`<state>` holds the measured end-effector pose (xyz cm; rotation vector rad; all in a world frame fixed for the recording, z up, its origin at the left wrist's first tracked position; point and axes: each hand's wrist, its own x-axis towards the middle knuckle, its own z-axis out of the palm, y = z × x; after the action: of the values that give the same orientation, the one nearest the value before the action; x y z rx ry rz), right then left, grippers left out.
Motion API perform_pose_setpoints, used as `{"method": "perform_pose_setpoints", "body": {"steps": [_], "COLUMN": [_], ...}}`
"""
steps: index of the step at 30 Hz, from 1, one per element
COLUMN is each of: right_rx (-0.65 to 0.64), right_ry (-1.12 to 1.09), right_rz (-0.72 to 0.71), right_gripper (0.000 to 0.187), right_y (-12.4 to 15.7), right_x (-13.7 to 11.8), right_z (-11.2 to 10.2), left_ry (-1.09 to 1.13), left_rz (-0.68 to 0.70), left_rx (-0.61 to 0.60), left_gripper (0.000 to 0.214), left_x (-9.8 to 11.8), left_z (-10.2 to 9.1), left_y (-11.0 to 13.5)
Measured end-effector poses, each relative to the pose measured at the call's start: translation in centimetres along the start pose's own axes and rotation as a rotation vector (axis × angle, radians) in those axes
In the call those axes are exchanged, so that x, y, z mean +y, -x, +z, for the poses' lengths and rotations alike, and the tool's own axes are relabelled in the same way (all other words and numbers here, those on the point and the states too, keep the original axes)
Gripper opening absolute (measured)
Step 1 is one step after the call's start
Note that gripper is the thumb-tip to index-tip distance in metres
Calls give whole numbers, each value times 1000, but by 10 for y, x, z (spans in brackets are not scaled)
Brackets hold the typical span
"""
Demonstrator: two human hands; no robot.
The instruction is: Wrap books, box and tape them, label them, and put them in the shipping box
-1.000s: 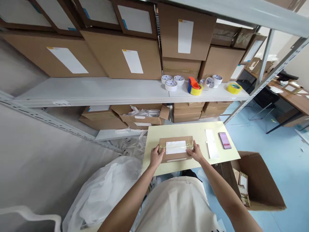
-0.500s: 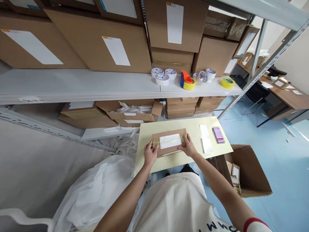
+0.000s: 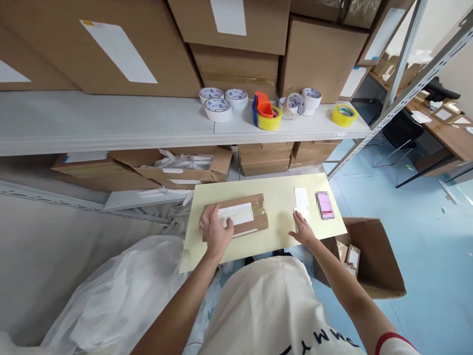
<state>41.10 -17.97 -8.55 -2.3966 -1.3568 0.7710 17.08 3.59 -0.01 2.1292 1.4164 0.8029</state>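
Note:
A taped cardboard box (image 3: 260, 212) with a white label on top lies on the pale yellow tabletop (image 3: 275, 190). My left hand (image 3: 217, 230) is at the box's left end, its fingers curled over the edge and its thumb over the label. To the right, my right hand (image 3: 303, 230) has its fingers spread, with the fingertips over the lower of two white paper slips (image 3: 301, 197). That hand partly covers the lower slip. A pixelated pink and purple item (image 3: 325, 205) lies just right of the slips.
Tape rolls (image 3: 218, 109) and an orange-and-blue tape dispenser (image 3: 263, 112) stand on the grey shelf (image 3: 148, 121) beyond the table. An open carton (image 3: 380, 256) with small boxes sits at the lower right. White plastic sheeting (image 3: 121, 291) bunches at the left.
My right hand has left the box's right end and moved right to the paper slips. My left hand has stayed at the box's left end. The view has shifted to the right.

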Motion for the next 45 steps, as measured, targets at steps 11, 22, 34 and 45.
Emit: {"method": "perform_pose_setpoints", "body": {"steps": [11,22,34,45], "right_rx": [-307,-366,-244,229], "right_ry": [330,505,442,-403], "right_rz": [-29,-137,-132,-422], "right_gripper": [77,48,25,46], "right_y": [0,-7,-6,-10], "right_x": [65,63,45,47], "right_z": [-1,-26,-70,-89], "left_ry": [33,-82,-3,118], "left_rz": [418,152,303,303], "left_rx": [-929,-1110,-900,-802], "left_gripper": [26,38,43,16], "left_x": [94,78,110,148], "left_z": [114,130,147,121], "left_y": [72,88,72,20]}}
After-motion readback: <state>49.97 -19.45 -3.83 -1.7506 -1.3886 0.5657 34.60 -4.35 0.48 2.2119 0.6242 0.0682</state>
